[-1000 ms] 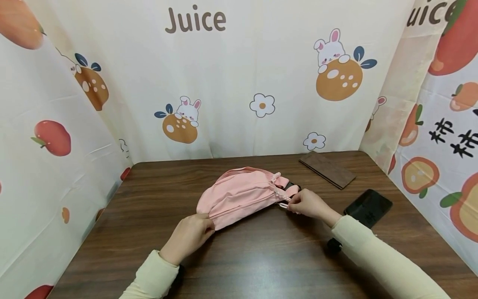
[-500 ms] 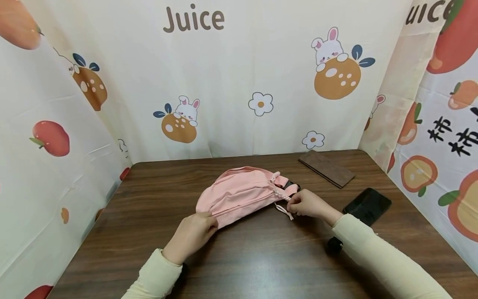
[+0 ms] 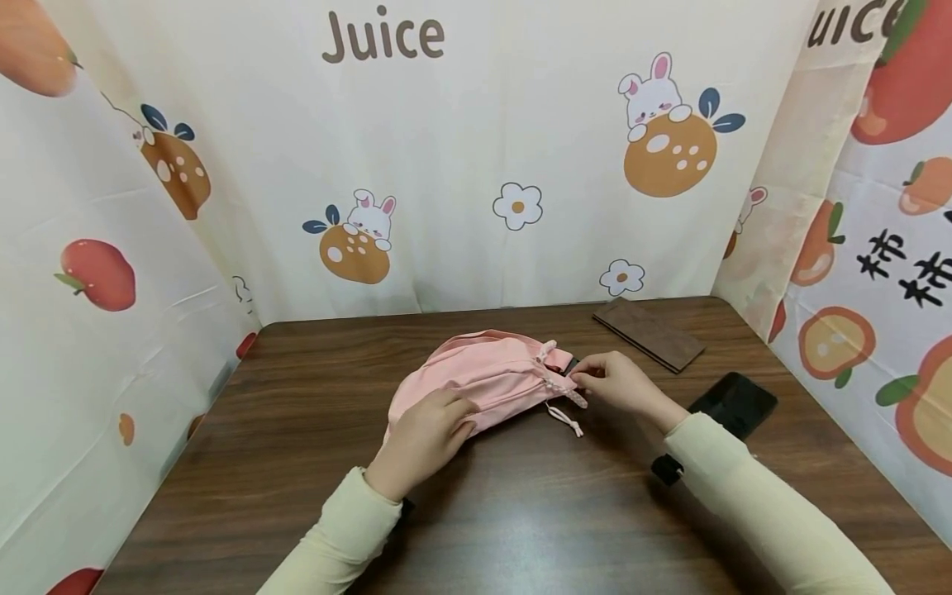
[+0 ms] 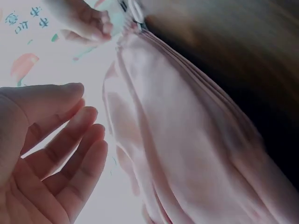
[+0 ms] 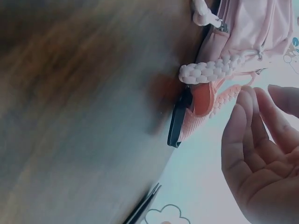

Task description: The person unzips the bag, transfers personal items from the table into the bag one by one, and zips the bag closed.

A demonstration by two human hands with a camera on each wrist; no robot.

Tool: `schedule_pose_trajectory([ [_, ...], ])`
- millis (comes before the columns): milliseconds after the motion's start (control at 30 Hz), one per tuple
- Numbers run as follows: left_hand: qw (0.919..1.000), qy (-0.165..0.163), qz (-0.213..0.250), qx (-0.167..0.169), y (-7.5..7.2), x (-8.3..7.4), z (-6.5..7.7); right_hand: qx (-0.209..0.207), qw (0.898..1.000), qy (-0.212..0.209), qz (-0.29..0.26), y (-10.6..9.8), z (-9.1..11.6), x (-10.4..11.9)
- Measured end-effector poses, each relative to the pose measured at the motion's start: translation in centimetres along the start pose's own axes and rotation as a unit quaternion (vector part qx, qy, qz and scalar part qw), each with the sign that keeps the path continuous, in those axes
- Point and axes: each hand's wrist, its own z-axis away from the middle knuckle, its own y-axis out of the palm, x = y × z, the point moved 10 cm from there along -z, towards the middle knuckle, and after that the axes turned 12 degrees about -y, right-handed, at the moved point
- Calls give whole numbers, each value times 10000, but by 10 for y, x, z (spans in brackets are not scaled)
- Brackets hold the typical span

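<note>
A pink waist bag (image 3: 483,368) lies on the dark wooden table, its zipped side facing me. My left hand (image 3: 426,430) hovers over the front of the bag's left half. In the left wrist view its fingers (image 4: 86,161) are relaxed, with a gap to the thumb and nothing between them. At the bag's right end is my right hand (image 3: 623,384); the right wrist view shows loosely bent fingers (image 5: 233,135) holding nothing, close to the braided zipper pulls (image 5: 210,70). A black buckle (image 5: 176,123) sits on the pink strap, and a thin cord pull (image 3: 565,420) hangs onto the table.
Behind my right hand lies a flat brown slab-like item (image 3: 649,335) near the table's back edge. A black, phone-like slab (image 3: 736,403) is partly covered by the right forearm. Printed curtains (image 3: 446,149) enclose the table (image 3: 312,364) at the back and sides.
My left hand has let go of the bag's left end and moved right over its front. My right hand has released the braided pull and risen slightly toward the strap end.
</note>
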Motion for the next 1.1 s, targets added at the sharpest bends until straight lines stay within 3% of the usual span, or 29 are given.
schedule_pose_trajectory([
  [233,9998,136,66,164,20,-24,-22,-313,9981,-249,469,-4,-7,3],
  [533,9932,620,408,900,62,-55,-42,-309,9972,-303,613,1,-15,2],
  [867,9874,1102,-320,1095,97,-79,-60,-305,9979,-265,503,4,-20,-1],
  [1100,9751,1019,-1547,1216,114,-84,-66,-178,9984,-238,473,8,-20,-1],
])
